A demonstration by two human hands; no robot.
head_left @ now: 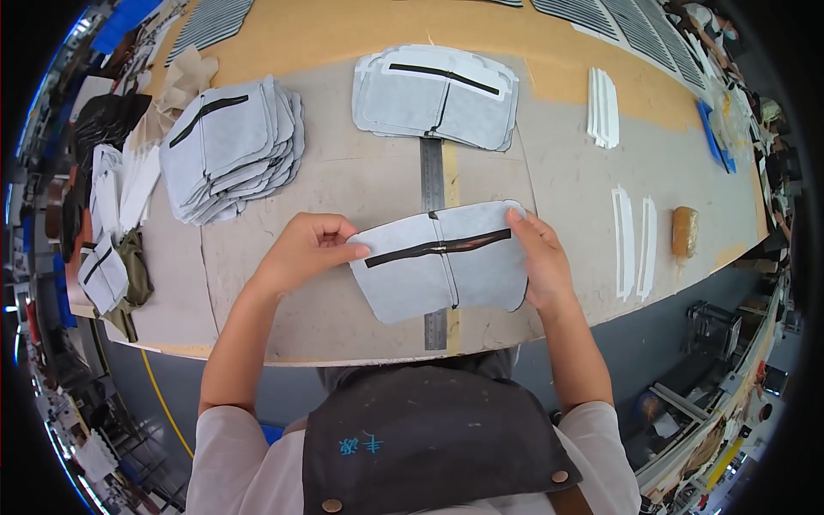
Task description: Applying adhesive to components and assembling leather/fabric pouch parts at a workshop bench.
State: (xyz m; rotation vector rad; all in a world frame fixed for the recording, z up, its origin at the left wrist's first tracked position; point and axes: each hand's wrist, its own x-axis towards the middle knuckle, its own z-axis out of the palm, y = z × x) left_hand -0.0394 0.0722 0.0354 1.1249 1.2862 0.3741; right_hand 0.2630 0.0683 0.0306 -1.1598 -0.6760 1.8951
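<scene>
Between my two hands, a light grey fabric panel (403, 287) with a black zipper slit across it is held up over the near part of the table. My left hand (305, 249) pinches its left upper corner between thumb and fingers. The right edge is gripped by my right hand (542, 257), thumb on top and fingers behind. A dark seam crosses the panel at its middle. Under it, a steel ruler (433, 176) lies on the table, partly covered by the panel. Beyond, a stack of similar grey panels (403, 103) sits at the far middle.
A taller pile of grey panels (215, 146) stands at the left. White strips (602, 112) lie at the right, with two white strip frames (624, 245) nearer and a brown block (685, 232) beside them. Striped pieces (635, 34) lie along the far edge of the table (343, 180).
</scene>
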